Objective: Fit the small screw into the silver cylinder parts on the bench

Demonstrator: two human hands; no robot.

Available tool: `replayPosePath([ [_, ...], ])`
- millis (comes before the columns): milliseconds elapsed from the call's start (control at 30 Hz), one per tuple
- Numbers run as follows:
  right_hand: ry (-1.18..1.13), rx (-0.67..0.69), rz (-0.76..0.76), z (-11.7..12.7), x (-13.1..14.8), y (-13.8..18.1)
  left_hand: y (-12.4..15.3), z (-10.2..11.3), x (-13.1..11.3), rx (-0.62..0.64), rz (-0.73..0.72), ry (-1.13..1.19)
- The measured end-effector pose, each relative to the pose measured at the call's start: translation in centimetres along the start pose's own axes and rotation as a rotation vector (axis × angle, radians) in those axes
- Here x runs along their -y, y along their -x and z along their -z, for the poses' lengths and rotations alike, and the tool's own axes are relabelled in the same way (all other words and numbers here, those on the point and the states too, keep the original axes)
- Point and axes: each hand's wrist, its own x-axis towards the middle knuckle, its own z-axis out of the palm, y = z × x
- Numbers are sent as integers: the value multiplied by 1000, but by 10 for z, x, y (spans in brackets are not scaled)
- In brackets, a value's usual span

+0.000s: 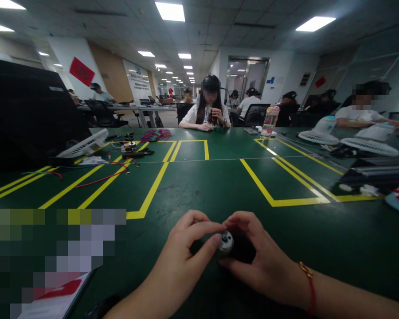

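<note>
A small silver electric motor is held low over the near side of the green table, its round end face with a short central shaft turned toward me. My left hand pinches it from the left, index finger at its top edge and thumb against the end face. From the right, my right hand curves round it, with fingertips at its upper back and the thumb by its lower side. The fingertips of both hands meet close to the motor's top. Its rear body is partly hidden by the fingers.
Yellow tape lines mark the green table. Wires and small parts lie at the far left, beside a black monitor. Fans and a bottle stand at the right. A person sits opposite.
</note>
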Motion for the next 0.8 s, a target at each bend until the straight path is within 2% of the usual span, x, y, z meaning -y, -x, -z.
replayPosePath([
  [167,22,25,-19,1,3,-2,-4,-3,-6,13,-6,-12],
  [367,90,3,-1,5,6,-4,-3,7,-4,-127,56,-95],
  [567,100,2,-4,8,3,-4,2,3,13,78,85,-353],
  [700,94,-8,6,2,5,-1,4,-2,18,105,43,-400],
  [800,79,-72,-4,10,3,-7,4,1,18,91,57,-324],
])
